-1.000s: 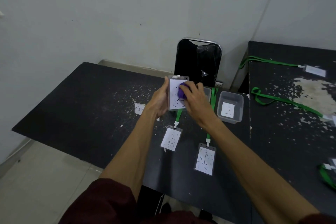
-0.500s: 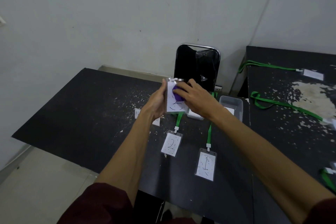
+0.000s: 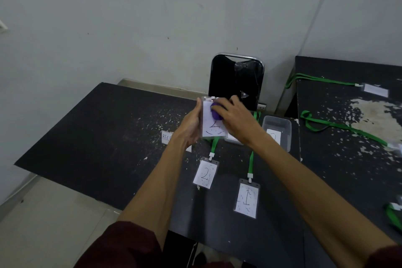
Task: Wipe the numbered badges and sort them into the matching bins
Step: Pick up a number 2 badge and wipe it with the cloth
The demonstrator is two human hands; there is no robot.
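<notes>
My left hand [image 3: 188, 126] holds a clear badge [image 3: 212, 129] upright above the black table [image 3: 104, 137]; its paper shows a number 2 with dark scribbles. My right hand [image 3: 236, 118] presses a small purple cloth [image 3: 216, 111] against the badge's upper face. A second badge marked 2 [image 3: 205, 175] and a badge marked 1 [image 3: 247, 200] lie flat on the table on green lanyards. A clear bin labelled 2 [image 3: 279, 130] stands to the right; another bin [image 3: 233, 139] is mostly hidden behind my right hand.
A black chair [image 3: 237, 78] stands behind the table against the wall. A paper label [image 3: 167, 137] lies left of my hands. A second black table [image 3: 352, 159] on the right carries more green lanyards [image 3: 339, 125] and badges. The table's front edge is close to my body.
The purple cloth has slid from the middle of the badge up toward its top edge, uncovering the number. Both hands and the badge have shifted slightly up in view.
</notes>
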